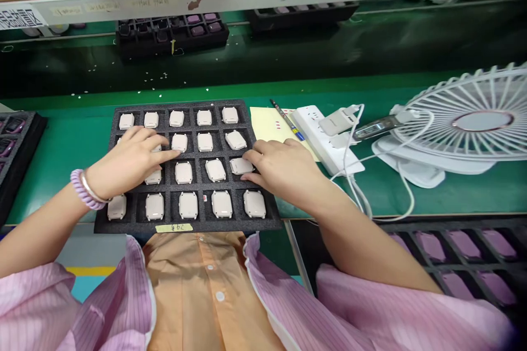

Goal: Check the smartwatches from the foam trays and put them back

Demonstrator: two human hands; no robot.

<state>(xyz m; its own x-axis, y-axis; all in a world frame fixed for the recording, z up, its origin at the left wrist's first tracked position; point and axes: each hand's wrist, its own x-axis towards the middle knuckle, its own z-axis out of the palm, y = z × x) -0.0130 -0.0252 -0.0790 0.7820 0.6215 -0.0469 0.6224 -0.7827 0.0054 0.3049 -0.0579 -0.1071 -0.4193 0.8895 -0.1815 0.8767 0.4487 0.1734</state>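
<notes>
A black foam tray [187, 226] on the bench holds rows of pale, strapless smartwatch cases, most lying in their own compartments. My right hand [284, 173] is at the tray's right edge, thumb and fingers closed on the side of one smartwatch case [239, 166], which sits turned sideways in its compartment. My left hand [127, 162] lies over the tray's left part, fingers stretched out and spread, hiding some cases. Its index fingertip reaches the lower edge of another watch case [179, 143].
Right of the tray are yellow paper [267, 123], a pen [288, 120], a white power strip [325, 145] with cables, and a white fan [473, 120]. More watch trays stand left [24, 159], lower right [415, 226] and under the shelf [173, 46].
</notes>
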